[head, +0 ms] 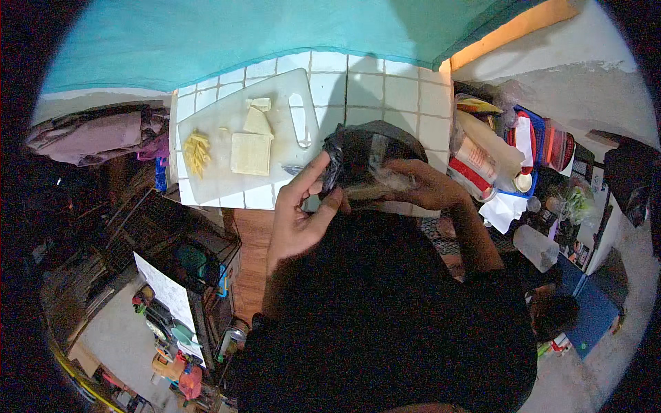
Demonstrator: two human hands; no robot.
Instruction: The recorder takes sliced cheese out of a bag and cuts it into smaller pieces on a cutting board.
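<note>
My left hand (304, 211) pinches the gathered edge of a black plastic bag (335, 155) over the front of the tiled counter (397, 98). My right hand (434, 180) grips what looks like clear plastic film (395, 178) by the bag's other side. Whatever the bag contains is hidden. To the left lies a white cutting board (217, 183) with an oblong handle hole. On it are a pale, square-cut block (251, 154), perhaps cheese or tofu, smaller pieces (257, 120) of it, and a heap of thin yellowish strips (197, 154). A metal blade tip (293, 169) shows beside my left fingers.
A turquoise curtain (248, 36) hangs behind the counter. Packages (477, 160), a blue basket (537, 134) and a translucent cup (537, 248) crowd the right side. Lower left, a table (170, 289) carries small items. A wooden-looking floor (252, 258) shows below the counter.
</note>
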